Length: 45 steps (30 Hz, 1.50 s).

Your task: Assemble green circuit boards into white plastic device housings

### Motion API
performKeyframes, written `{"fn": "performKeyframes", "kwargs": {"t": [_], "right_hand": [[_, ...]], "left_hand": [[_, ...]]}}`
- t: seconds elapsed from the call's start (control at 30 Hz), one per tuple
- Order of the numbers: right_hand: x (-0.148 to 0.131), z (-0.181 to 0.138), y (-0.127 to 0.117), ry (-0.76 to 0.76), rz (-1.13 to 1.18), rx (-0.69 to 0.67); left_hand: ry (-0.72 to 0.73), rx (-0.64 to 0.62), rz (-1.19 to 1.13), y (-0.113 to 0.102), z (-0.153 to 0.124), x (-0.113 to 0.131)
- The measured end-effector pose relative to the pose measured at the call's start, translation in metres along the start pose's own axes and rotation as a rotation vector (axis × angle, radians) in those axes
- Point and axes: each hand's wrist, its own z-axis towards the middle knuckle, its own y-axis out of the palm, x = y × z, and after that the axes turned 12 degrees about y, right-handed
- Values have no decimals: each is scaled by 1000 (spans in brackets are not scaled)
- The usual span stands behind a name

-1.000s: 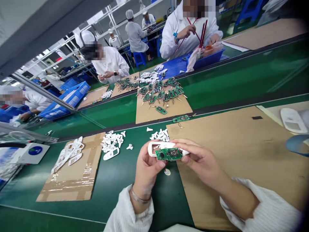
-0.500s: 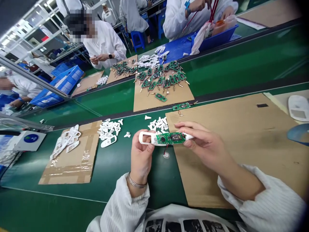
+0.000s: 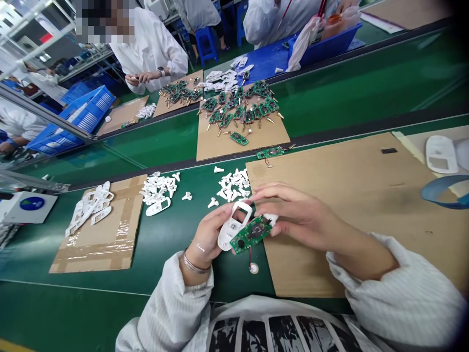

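My left hand (image 3: 208, 233) grips a white plastic housing half (image 3: 227, 233) with a rectangular window, tilted upward. In my right hand (image 3: 293, 210) the fingers pinch a white tip piece (image 3: 271, 218) at the end of a green circuit board (image 3: 252, 235). The board overlaps the lower part of the housing, and whether the two touch is unclear. From the board a small round disc (image 3: 253, 268) hangs on red wires. Just beyond my hands lie several white funnel-like tips (image 3: 232, 185) on the green bench.
Circuit boards with metal tips (image 3: 238, 110) are heaped on cardboard across the bench. At left, white housings (image 3: 91, 208) lie on taped cardboard (image 3: 98, 254). A large cardboard sheet (image 3: 351, 195) covers the right side, near a blue ring-shaped strap (image 3: 436, 193). Co-workers in white coats sit opposite.
The housing and the board were lined up end to end; now the housing is turned upright and the board is angled across it. My left hand has rotated. The camera view has shifted slightly.
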Motion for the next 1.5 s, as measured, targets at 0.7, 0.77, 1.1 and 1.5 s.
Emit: {"fn": "performKeyframes", "kwargs": {"t": [0.7,0.77,1.1,1.5], "right_hand": [[5,-1,-2,-23,-201,-83],[3,0,-2,-21,-163,-66],[7,-3,3,-56,-294,-39],[-1,-2,10,-25,-223,5]], "left_hand": [[-178,-283,297,2,-5,19],[-144,-258,327,0,-4,19],[-195,-340,296,9,-5,20],[200,-402,542,9,-7,2]]}}
